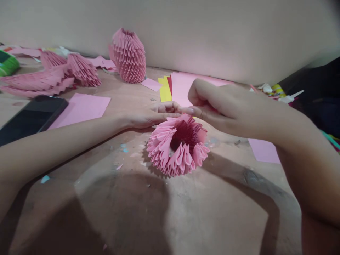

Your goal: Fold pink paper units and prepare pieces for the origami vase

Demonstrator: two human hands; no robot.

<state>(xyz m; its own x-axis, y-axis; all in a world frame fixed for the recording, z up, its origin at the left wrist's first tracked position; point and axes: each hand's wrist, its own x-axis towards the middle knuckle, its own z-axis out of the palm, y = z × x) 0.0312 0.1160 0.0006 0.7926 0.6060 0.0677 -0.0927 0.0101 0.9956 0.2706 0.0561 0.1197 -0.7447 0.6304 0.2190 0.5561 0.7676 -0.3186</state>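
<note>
A pink ring of folded paper modules [177,147] stands on the brown table [217,198] in front of me, its hollow centre facing up. My left hand [151,115] lies behind the ring's far rim, fingers curled and pinching at it. My right hand [215,104] hovers over the same far rim, fingers closed together, its fingertips meeting those of the left hand. What the fingertips grip is too small to make out.
A tall pink paper vase [129,56] stands by the wall. Stacks of pink folded modules [53,76] lie at the left. A black phone [30,118] rests on a pink sheet [82,108]. Yellow, red and pink sheets [175,88] lie behind my hands. A green object [7,63] sits far left.
</note>
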